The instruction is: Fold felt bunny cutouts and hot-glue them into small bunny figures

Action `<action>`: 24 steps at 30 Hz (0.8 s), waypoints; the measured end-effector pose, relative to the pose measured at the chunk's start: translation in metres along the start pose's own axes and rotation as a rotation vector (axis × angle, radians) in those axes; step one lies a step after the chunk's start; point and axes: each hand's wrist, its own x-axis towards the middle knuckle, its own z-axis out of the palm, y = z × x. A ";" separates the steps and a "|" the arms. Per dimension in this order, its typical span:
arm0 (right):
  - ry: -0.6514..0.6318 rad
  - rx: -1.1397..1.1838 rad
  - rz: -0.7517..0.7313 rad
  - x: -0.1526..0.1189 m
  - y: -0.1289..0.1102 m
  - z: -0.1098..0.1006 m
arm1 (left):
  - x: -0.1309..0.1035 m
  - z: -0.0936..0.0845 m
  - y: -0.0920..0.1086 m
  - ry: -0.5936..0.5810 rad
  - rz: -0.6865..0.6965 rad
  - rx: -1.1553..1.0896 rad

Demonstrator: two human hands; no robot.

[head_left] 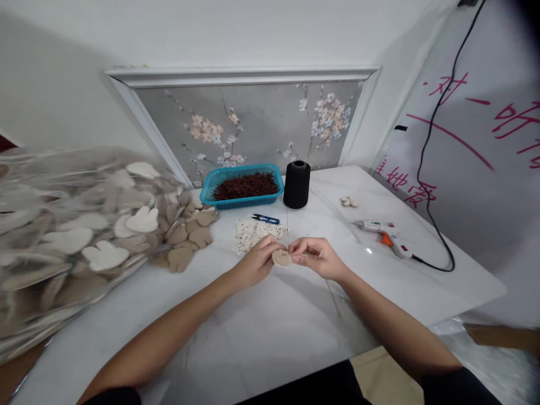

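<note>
Both hands pinch one small wooden disc (pixel 282 258) above the white desk (pixel 270 332).

The left hand (pixel 253 263) has its fingers (pixel 270 245) closed on the disc's left edge; the right hand (pixel 318 257) has its fingers (pixel 298 259) closed on its right edge; just beyond the fingers lie pale cutouts (pixel 253 232) and blue snips (pixel 265 219); farther beyond, a blue basket (pixel 242 187) holds dark red strands, beside a black spool (pixel 296 184); far left of the fingers, a clear bag (pixel 63 236) spills wooden shapes (pixel 189 236); to the right lies a glue gun (pixel 386 234).
</note>
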 end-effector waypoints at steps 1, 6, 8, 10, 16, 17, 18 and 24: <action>-0.027 -0.069 -0.022 -0.001 -0.001 0.000 | 0.002 -0.007 0.000 -0.027 0.077 0.154; -0.086 -0.391 -0.147 -0.001 -0.001 -0.001 | 0.014 -0.042 0.002 -0.146 0.254 0.457; -0.110 -0.503 -0.195 0.000 0.001 -0.001 | 0.015 -0.048 0.007 -0.170 0.305 0.445; -0.127 -0.569 -0.199 0.000 0.003 0.000 | 0.012 -0.044 0.014 -0.143 0.355 0.415; 0.046 -0.241 0.088 0.003 0.014 0.006 | -0.013 -0.007 0.029 0.069 0.580 0.529; 0.062 -0.148 0.160 0.003 0.016 0.007 | -0.017 -0.002 0.029 0.121 0.617 0.582; 0.071 -0.072 0.228 0.004 0.017 0.008 | -0.020 0.000 0.029 0.174 0.646 0.632; 0.103 0.125 0.390 0.003 0.010 0.015 | -0.033 0.001 0.032 0.304 0.692 0.775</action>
